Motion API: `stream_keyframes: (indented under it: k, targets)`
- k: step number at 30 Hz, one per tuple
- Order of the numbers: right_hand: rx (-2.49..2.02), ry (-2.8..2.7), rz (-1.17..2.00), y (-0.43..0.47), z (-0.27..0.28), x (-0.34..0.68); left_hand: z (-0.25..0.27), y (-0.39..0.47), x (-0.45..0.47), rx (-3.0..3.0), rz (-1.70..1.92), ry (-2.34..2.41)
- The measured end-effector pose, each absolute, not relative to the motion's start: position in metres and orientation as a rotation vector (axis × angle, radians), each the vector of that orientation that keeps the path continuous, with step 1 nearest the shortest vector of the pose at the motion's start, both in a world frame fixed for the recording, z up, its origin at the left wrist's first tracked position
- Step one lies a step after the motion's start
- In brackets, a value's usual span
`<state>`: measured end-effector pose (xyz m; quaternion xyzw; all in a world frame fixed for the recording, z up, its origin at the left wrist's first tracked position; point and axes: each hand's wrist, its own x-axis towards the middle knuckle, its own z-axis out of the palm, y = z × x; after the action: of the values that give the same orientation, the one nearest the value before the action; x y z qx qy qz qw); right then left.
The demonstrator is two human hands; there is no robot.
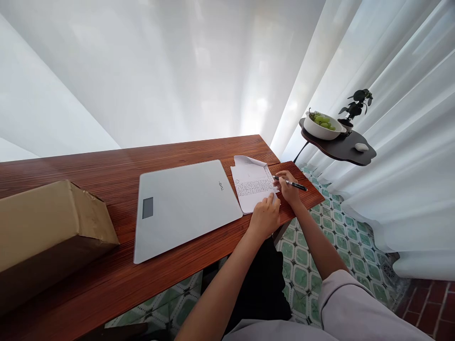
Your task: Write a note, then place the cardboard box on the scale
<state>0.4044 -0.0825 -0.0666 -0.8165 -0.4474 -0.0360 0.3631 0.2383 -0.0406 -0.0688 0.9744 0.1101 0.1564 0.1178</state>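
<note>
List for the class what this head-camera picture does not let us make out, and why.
Writing on the paper: head view, too small to read.
Left end of the cardboard box: head view, cut off by the left edge.
Paper under the left hand: head view, covered by that hand.
Bottom of the bowl: head view, hidden by its wall and grapes.

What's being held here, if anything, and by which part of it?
The right hand holds a pen near its paper-side end; the left hand rests on the paper.
</note>
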Motion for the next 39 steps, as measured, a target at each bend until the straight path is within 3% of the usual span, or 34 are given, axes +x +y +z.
stream_keyframes:
  k: [15, 39]
  targets:
    - [-1.882, -1.050, 0.384, -0.0763, -0.0628, 0.3980, -0.0656, -0.0399, 0.2383, 2.785, 0.457, 0.339]
    - [-1.877, -0.996, 0.400, -0.0746, -0.0631, 0.3972, -0.0625, -0.0401, 0.2382, 2.777, 0.406, 0.360]
